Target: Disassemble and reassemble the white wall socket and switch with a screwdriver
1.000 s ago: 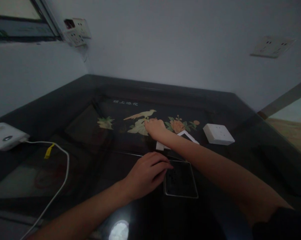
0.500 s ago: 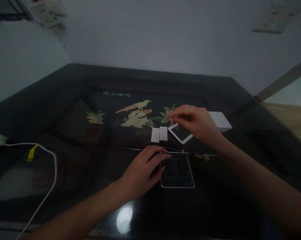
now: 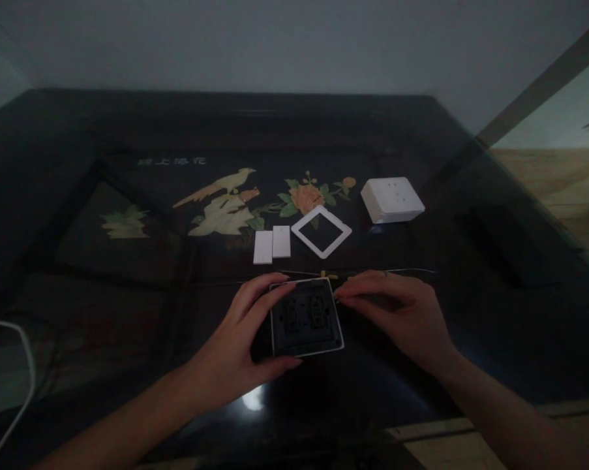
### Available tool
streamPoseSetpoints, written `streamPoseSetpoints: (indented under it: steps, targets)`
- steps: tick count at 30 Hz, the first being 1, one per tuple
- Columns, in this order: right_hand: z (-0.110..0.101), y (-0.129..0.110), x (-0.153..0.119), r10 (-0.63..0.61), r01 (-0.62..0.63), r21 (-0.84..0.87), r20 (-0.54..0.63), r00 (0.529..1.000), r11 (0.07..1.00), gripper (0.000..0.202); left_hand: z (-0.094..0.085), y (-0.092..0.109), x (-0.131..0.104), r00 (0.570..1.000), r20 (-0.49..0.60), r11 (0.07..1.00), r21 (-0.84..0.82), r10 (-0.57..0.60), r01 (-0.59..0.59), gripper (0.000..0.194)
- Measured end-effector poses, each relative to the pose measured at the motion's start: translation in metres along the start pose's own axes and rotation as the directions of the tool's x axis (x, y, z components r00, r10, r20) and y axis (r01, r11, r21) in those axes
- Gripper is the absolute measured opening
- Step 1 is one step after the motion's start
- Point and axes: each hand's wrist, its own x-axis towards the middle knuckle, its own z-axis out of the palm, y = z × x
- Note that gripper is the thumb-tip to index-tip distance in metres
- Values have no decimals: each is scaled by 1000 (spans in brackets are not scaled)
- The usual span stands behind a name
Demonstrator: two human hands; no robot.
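Observation:
My left hand [image 3: 252, 326] grips a square wall switch body [image 3: 306, 320] by its top and bottom edges, with its dark inner side and pale rim facing up. At the right edge of that body, my right hand [image 3: 396, 313] pinches a tiny yellowish piece, perhaps a screw, too small to make out. Beyond the hands lie two white switch rockers [image 3: 272, 245], side by side. A white square frame [image 3: 346, 230] rests to the right of them, turned like a diamond.
A white box-shaped socket [image 3: 394, 199] stands farther back on the right. The dark glossy table [image 3: 177, 385] bears a bird-and-flower picture. A small yellowish piece [image 3: 329, 275] lies just behind the switch body. A white cable [image 3: 27, 365] runs along the left.
My right hand has come down from above the white frame to the switch body's right edge. My left hand now holds the body, which is slightly turned. The view has shifted right.

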Motion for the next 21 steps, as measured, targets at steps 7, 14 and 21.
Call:
streamPoseSetpoints:
  steps: [7,14,21]
  targets:
    - [4,1,-4,-91,101,-164,70,993,981,21,0,-2,-1,996,68,998,7,-58,57,92]
    - [8,3,-4,-302,322,-219,121,946,921,21,1,-4,-3,995,65,997,27,-72,71,90]
    - [5,4,-5,-366,393,-274,146,919,877,19,-1,-1,0,998,60,998,65,-13,9,87]
